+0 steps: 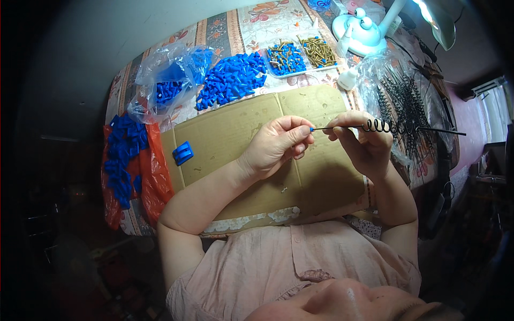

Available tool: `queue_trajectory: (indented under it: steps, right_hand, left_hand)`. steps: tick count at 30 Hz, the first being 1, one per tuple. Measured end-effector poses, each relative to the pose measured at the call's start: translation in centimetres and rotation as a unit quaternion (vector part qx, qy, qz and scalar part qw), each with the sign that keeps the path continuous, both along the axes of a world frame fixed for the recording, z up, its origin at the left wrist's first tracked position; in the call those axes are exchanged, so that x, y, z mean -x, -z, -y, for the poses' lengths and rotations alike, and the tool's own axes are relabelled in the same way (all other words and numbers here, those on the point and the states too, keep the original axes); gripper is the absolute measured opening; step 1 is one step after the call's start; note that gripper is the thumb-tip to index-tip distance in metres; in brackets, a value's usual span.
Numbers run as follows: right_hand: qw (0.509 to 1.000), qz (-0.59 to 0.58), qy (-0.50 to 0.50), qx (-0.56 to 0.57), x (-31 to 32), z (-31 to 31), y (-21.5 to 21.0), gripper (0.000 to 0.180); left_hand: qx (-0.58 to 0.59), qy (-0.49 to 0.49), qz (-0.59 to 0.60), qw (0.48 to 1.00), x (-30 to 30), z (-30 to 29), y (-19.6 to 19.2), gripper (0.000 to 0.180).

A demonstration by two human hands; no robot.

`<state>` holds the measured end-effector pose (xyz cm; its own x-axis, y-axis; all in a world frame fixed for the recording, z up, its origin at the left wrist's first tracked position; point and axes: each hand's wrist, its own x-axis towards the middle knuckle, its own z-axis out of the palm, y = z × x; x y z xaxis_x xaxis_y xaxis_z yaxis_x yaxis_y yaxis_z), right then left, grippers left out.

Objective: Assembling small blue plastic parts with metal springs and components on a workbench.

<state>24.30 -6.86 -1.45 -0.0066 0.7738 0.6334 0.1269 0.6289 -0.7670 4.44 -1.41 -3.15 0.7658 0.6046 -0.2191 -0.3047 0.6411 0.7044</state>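
Note:
Over the cardboard sheet [235, 139] my two hands work close together. Between the thumb and fingers of my left hand [281, 142] is a small blue piece [311, 129], mostly covered by the fingertips. A thin black rod meets it from the right. My right hand [364, 139] pinches that black spiral rod [379, 125]; its coiled part runs past the hand and ends in a straight tip at the right. Whether the rod sits inside the blue piece I cannot tell. A blue slotted plastic part [183, 153] lies on the cardboard's left side.
Loose blue cones [230, 80] are heaped beyond the cardboard, beside a clear bag [160, 80]. A clear tray [302, 68] holds brass screws and blue pieces. More blue parts [126, 155] lie on a red bag [155, 166]. Black spirals [404, 107], a white bottle [348, 79] and a lamp [364, 33] stand right.

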Motion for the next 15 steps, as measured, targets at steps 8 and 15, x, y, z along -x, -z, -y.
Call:
queue_trajectory:
  steps: [8,15]
  right_hand:
    - [0.994,0.102,0.010,-0.041,-0.4,-0.2,-0.6,0.028]
    - [1.000,0.025,0.007,0.012,-0.1,0.2,-1.1,0.017]
  left_hand:
    - [-0.001,-0.003,-0.005,1.000,0.1,0.1,-0.2,0.013]
    - [0.011,-0.006,0.003,1.000,0.1,0.0,0.0,0.012]
